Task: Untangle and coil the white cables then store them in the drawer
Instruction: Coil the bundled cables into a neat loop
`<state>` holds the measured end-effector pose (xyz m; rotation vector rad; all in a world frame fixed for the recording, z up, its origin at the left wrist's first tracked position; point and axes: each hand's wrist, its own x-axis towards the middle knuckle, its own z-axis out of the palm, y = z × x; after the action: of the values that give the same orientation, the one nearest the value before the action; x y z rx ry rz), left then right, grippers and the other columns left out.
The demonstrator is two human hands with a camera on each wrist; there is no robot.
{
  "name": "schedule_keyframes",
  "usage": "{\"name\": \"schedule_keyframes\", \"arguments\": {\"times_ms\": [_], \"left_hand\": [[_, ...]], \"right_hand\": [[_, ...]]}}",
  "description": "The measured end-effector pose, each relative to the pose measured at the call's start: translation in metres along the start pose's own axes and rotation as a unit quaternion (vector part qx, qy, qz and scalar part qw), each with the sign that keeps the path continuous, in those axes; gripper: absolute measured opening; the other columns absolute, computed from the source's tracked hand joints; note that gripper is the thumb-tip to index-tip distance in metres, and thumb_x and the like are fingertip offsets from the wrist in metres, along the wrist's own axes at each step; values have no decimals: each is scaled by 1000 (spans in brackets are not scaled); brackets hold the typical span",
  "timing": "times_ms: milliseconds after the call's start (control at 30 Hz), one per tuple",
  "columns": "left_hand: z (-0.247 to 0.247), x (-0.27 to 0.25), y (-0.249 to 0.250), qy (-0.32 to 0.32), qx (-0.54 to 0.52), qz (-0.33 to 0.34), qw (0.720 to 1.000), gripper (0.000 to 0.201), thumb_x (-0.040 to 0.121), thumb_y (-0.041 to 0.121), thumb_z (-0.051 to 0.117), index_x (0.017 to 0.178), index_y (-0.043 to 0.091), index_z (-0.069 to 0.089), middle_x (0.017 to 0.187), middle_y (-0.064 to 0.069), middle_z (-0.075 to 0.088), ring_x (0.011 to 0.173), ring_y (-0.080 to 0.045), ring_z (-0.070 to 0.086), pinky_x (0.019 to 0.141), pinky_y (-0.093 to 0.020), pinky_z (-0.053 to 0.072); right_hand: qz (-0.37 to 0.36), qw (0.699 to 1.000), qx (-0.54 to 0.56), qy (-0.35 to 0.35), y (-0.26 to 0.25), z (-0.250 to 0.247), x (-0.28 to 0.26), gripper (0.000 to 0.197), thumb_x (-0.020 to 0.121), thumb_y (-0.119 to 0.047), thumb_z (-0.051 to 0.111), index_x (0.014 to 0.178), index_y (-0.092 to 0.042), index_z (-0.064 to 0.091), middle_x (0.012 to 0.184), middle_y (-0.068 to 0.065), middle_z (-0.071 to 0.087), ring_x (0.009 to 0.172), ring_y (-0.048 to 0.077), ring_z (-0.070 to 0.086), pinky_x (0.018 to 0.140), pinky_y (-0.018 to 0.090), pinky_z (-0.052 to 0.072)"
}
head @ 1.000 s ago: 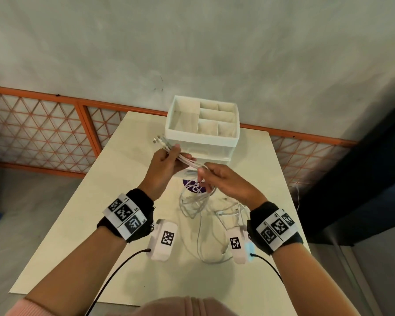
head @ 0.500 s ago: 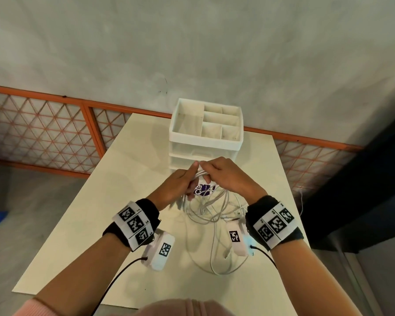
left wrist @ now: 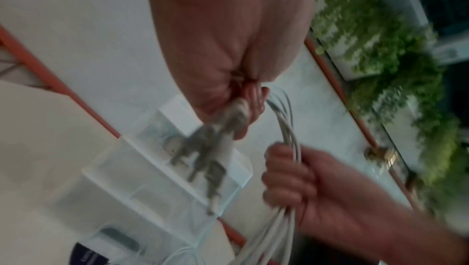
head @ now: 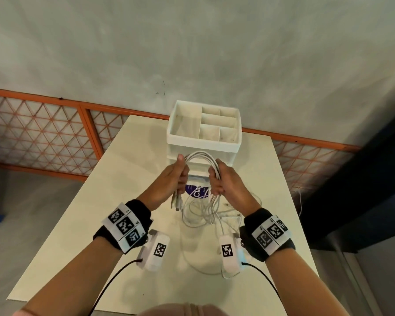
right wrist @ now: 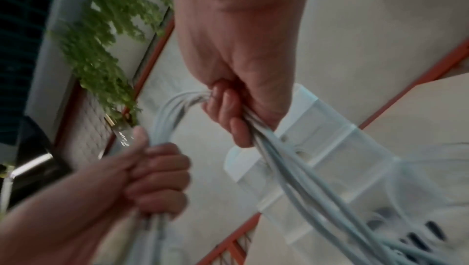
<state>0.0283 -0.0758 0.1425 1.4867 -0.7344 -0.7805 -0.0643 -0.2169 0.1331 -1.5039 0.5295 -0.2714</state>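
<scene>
Several white cables arch in a bundle between my two hands, just in front of the white drawer unit. My left hand grips one side of the bundle, and the metal plug ends hang below its fist. My right hand grips the other side, from which the rest of the cables trail down in loose loops onto the table. The left wrist view shows my left fingers curled round the plugs. In the right wrist view my right fingers are curled round the cables.
The drawer unit carries an open divided tray on top and stands at the far end of the cream table. A purple-labelled item lies below my hands. An orange lattice railing runs behind the table, a wall beyond.
My hands were pressed together on the bundle half a second ago; they have moved apart and risen, so the cables now arch between them with the plugs hanging below the left fist.
</scene>
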Motion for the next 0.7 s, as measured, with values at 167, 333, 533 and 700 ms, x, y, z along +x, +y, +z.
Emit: {"name": "schedule_keyframes", "arguments": {"times_ms": [167,333,533,700], "left_hand": [[23,3,-10,-3,-5,24,1000,30,99,38,29,81,16,37,64,5,30,49,-3,32,53,-21,34],[29,6,-11,-9,5,67,998,20,101,17,38,87,10,50,69,-5,53,52,-3,56,51,-11,43],[27,4,-12,-22,-27,56,998,29,99,20,43,80,3,55,58,-3,55,45,-8,52,45,-12,39],[30,4,-13,-10,-37,35,999,28,100,19,41,77,5,50,43,12,40,36,-1,35,42,-11,35]], "right_hand": [[1,1000,-2,6,-9,18,4,17,101,-24,24,89,-17,34,51,-4,24,40,8,21,39,22,26],[34,999,-24,5,-2,21,9,20,102,-26,24,105,-12,38,39,-10,36,33,5,33,39,22,31],[48,997,-52,-20,-10,18,0,21,102,-31,28,111,-12,31,75,11,54,55,21,54,53,34,48],[3,983,-181,3,-11,13,0,27,102,-25,29,111,-5,46,98,19,64,81,31,67,73,41,58]]}}
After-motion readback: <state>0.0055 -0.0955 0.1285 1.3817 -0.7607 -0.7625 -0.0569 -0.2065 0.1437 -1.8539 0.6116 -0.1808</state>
